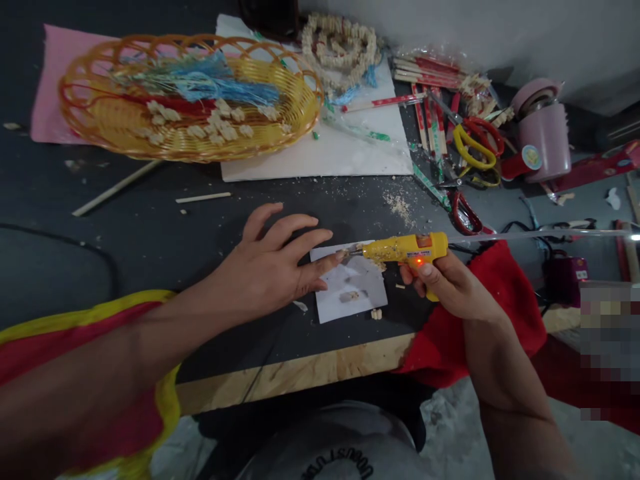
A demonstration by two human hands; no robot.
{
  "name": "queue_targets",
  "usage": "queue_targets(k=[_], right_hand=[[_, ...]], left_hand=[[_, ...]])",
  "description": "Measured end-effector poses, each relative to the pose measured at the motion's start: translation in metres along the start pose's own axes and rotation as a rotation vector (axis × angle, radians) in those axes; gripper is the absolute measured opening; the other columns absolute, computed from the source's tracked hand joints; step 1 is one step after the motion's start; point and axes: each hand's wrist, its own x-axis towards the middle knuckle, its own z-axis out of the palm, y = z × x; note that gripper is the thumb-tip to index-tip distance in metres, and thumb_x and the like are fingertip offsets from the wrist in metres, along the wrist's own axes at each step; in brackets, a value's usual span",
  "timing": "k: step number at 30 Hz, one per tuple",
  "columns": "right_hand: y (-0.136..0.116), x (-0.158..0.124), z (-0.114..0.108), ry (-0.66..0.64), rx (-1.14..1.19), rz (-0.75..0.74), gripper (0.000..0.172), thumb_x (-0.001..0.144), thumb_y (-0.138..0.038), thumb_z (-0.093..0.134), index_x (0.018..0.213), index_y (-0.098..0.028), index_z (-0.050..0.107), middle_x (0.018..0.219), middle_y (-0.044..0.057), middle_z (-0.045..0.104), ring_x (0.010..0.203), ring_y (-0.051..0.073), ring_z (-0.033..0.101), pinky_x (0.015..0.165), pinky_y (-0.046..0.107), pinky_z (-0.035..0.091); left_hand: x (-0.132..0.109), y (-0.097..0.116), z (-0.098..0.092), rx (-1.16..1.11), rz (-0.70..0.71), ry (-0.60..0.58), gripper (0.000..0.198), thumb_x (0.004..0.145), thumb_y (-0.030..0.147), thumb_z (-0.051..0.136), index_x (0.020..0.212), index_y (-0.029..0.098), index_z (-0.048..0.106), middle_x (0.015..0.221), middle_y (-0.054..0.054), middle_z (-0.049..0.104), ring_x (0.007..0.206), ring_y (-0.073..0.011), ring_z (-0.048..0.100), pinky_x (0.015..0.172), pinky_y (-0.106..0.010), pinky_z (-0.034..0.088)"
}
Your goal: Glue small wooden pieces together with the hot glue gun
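A yellow hot glue gun (405,249) with a lit orange light is gripped in my right hand (450,283). Its metal nozzle points left, and a long clear glue stick (525,235) runs out of its back. My left hand (287,257) has its fingers spread, with one fingertip at the nozzle; I cannot tell whether they touch. Below the nozzle lies a small white paper (333,303) with dark smudges and a pale bit on it. Beside the paper's lower right corner sits a small pale wooden piece (377,313).
A yellow wicker basket (120,150) holds blue tassels and pale pieces. Behind are a string of pale beads (345,33), yellow-handled scissors (473,150), red-handled scissors (465,213), a thread spool (520,163) and a pink cup (547,140). Red cloth (505,293) hangs over the wooden table edge (300,370).
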Motion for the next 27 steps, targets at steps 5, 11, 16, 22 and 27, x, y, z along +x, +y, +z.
queue_targets(k=[5,11,16,22,27], right_hand=[[-0.002,0.000,0.000,0.005,0.011,0.007,0.032,0.103,-0.043,0.044,0.091,-0.020,0.063,0.085,0.002,0.060,0.062,0.008,0.055,0.052,0.019,0.045],[-0.010,0.005,-0.001,0.048,0.090,0.057,0.040,0.099,-0.054,0.047,0.089,-0.019,0.065,0.080,0.002,0.061,0.057,0.008,0.055,0.048,0.021,0.042],[-0.013,0.006,-0.004,0.250,0.234,0.170,0.048,0.093,-0.064,0.051,0.090,-0.019,0.067,0.073,0.002,0.063,0.054,0.012,0.058,0.045,0.024,0.043],[-0.016,0.028,-0.031,0.488,0.255,0.198,0.047,0.081,-0.067,0.066,0.090,-0.021,0.062,0.060,-0.003,0.059,0.049,0.012,0.057,0.046,0.023,0.047],[-0.008,0.054,-0.048,0.495,0.358,0.209,0.040,0.074,-0.057,0.078,0.082,-0.022,0.060,0.064,-0.003,0.057,0.054,0.011,0.056,0.048,0.022,0.049]], left_hand=[[0.000,0.001,0.001,-0.023,-0.037,-0.023,0.030,0.094,0.045,0.060,0.123,0.037,0.064,0.134,-0.003,0.062,0.133,-0.0281,0.046,0.118,-0.055,0.024],[-0.001,0.001,0.003,-0.038,-0.027,0.015,0.032,0.094,0.044,0.061,0.124,0.034,0.064,0.132,-0.006,0.062,0.132,-0.0293,0.047,0.117,-0.057,0.026],[-0.001,0.001,0.000,-0.058,-0.047,-0.050,0.035,0.093,0.039,0.062,0.127,0.039,0.061,0.134,-0.003,0.062,0.133,-0.0288,0.046,0.116,-0.058,0.027],[0.002,0.002,-0.003,-0.038,-0.032,-0.049,0.032,0.094,0.040,0.061,0.125,0.037,0.063,0.136,-0.005,0.061,0.131,-0.0301,0.048,0.114,-0.058,0.027],[0.002,0.001,0.000,0.022,0.009,0.020,0.031,0.096,0.041,0.057,0.125,0.033,0.065,0.132,-0.007,0.064,0.127,-0.0306,0.051,0.111,-0.057,0.031]])
